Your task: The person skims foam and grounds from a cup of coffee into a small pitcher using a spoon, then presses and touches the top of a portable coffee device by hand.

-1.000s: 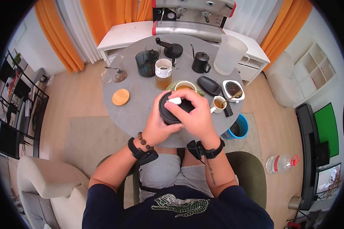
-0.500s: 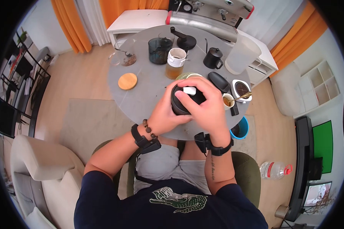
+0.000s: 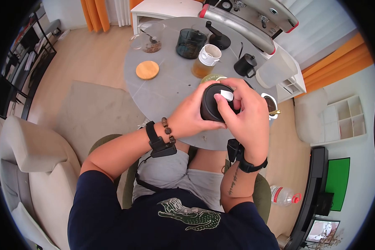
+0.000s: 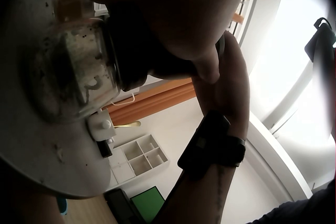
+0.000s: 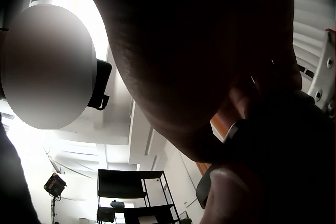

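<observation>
In the head view the left hand (image 3: 192,113) grips the side of a black round-topped vessel (image 3: 210,103) over the table's near part. The right hand (image 3: 254,114) lies over its right side, thumb on top beside a white piece (image 3: 226,95), other fingers bent round the far side. The left wrist view has a glass jar (image 4: 92,74) with specks inside below the black part, and the dark left hand (image 4: 176,11) above. In the right wrist view the right hand (image 5: 194,61) is dark against the black vessel; its contact is unclear.
On the grey table (image 3: 162,89) are a wooden lid (image 3: 147,70), a glass with a white dripper (image 3: 209,54), a dark container (image 3: 191,43), a black kettle (image 3: 245,65), a tall clear pitcher (image 3: 279,68) and a scale (image 3: 270,104). A coffee machine (image 3: 237,21) stands behind.
The head view has turned, and its scene is tilted. Both hands and the vessel have shifted right, now hiding the small white cup. Both hands have stayed on the vessel.
</observation>
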A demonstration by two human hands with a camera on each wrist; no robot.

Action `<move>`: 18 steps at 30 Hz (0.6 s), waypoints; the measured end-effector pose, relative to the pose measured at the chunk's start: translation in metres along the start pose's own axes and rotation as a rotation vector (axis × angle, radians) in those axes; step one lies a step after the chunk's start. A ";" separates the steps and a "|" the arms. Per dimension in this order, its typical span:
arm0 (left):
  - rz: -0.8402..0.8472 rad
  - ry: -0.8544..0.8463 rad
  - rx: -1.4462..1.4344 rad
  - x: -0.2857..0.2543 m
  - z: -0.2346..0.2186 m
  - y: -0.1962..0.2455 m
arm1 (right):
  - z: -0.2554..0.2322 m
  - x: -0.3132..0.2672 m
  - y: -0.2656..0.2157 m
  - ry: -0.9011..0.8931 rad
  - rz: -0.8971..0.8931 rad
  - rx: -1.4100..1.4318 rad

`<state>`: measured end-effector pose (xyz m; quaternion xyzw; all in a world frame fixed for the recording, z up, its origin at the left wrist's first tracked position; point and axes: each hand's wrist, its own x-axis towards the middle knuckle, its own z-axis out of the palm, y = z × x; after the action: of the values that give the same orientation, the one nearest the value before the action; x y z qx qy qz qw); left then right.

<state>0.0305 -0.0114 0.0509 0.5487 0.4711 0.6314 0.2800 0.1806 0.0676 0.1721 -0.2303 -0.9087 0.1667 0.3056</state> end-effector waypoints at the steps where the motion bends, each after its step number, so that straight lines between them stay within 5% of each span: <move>1: 0.000 -0.001 -0.008 0.000 0.000 0.000 | -0.001 0.001 -0.001 -0.016 0.009 -0.033; 18: 0.047 0.001 0.024 0.001 0.000 -0.001 | 0.019 0.006 -0.013 0.113 0.230 -0.154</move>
<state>0.0299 -0.0101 0.0500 0.5625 0.4660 0.6323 0.2582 0.1602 0.0564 0.1666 -0.3644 -0.8678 0.1173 0.3168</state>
